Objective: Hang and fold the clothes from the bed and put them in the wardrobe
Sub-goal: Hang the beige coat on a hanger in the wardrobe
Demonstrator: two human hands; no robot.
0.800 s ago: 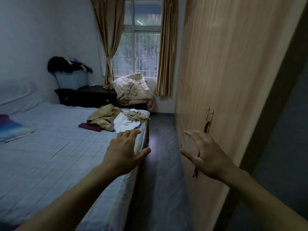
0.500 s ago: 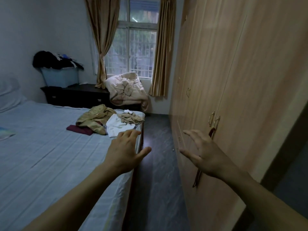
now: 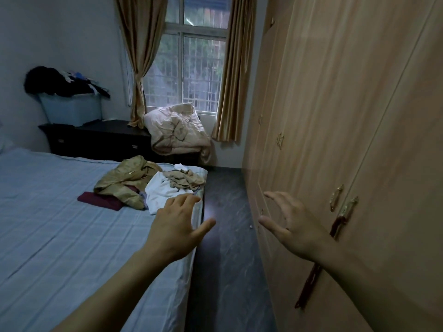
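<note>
Here the left hand partly hides the white garment.

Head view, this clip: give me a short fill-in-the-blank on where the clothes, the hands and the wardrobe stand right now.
1. The pile of clothes lies on the ____ near its far corner.
2. The left hand and the right hand both hold ____.
3. The doors of the wardrobe are all ____.
4. The blue storage box stands on a dark ____.

Missing words: bed; nothing; closed; dresser
</note>
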